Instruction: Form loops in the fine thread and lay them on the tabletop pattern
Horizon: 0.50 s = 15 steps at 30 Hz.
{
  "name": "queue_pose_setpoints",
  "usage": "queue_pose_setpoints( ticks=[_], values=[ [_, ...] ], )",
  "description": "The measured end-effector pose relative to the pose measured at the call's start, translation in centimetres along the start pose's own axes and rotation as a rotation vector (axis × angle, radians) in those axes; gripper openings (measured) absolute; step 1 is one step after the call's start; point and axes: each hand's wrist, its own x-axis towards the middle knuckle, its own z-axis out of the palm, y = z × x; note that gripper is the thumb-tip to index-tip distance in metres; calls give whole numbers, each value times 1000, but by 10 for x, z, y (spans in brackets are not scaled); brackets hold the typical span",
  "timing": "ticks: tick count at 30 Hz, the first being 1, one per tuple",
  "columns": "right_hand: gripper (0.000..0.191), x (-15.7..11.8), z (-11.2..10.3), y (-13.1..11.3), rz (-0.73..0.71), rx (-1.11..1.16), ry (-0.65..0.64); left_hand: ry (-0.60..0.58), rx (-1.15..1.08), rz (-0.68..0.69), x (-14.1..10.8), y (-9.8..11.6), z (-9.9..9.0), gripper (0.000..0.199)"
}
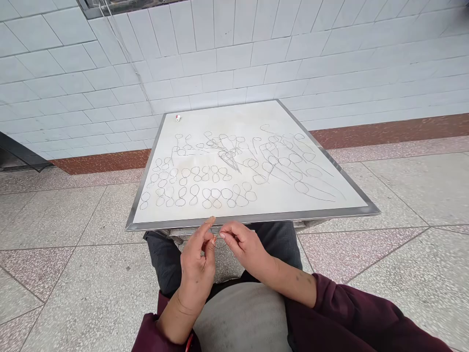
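Just past the near edge of the table, above my lap, both hands meet over a thin dark wire point(221, 244). My left hand point(198, 264) pinches it between thumb and fingers. The fingertips of my right hand point(246, 244) are closed on it too, close beside the left. Part of the wire curves below the fingers; the rest is hidden. Rows of wire figure-eights point(211, 197) lie on the near left of the white table top point(227, 120). Wires with a loop and a long tail point(301, 187) are spread over the right side.
A tangled bundle of wires point(229, 155) lies mid-table. At the far left corner sits a small red and white object point(178, 118). A grey metal rim point(256, 218) edges the table, and a tiled wall point(234, 78) stands behind it.
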Motion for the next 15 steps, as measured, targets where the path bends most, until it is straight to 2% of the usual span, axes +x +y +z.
queue_pose_setpoints(
  ticks=[5, 10, 15],
  values=[
    [12, -1, 2, 6, -38, -112, 43, -29, -5, -16, 1, 0, 2, 37],
    [10, 1, 5, 13, -93, -164, 2, -19, -61, -73, 3, 3, 1, 42],
    [11, 1, 5, 13, -62, -168, 22, -39, -42, -70, 3, 4, 0, 44]
  ],
)
